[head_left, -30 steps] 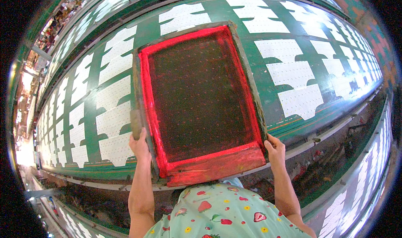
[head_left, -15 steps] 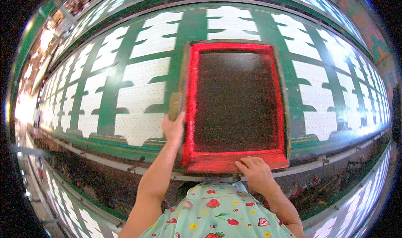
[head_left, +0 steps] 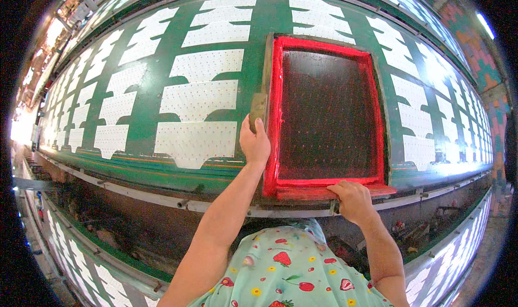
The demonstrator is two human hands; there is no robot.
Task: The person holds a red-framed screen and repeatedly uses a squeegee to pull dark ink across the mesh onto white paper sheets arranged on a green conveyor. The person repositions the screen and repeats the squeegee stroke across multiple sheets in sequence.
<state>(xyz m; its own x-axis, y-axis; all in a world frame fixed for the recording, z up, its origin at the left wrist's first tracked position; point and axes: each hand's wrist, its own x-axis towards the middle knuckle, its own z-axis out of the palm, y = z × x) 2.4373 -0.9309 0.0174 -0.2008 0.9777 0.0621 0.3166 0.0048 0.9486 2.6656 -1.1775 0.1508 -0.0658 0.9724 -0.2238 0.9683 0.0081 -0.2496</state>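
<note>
A screen-printing frame (head_left: 381, 118) with red inner edges and a dark mesh (head_left: 329, 112) lies over the green table (head_left: 145, 75). My left hand (head_left: 254, 143) is closed round a worn wooden block (head_left: 258, 111) at the frame's left side. My right hand (head_left: 353, 200) grips the red bar (head_left: 302, 192) along the frame's near edge, fingers curled over it. Whether the bar is part of the frame cannot be told. White cut pieces (head_left: 197, 139) printed with small dots lie in columns on both sides. Faint dots show through the mesh.
A metal rail (head_left: 135, 197) with small stops runs along the table's near edge, just before my apron (head_left: 291, 269). Parallel tables with more white pieces stand beyond and behind me. Bright light glares off the right end.
The frame has shifted up and right in view and looks smaller, with both hands moving along with it. My right fingers, flatter before, now curl over the red bar. The view has shifted too.
</note>
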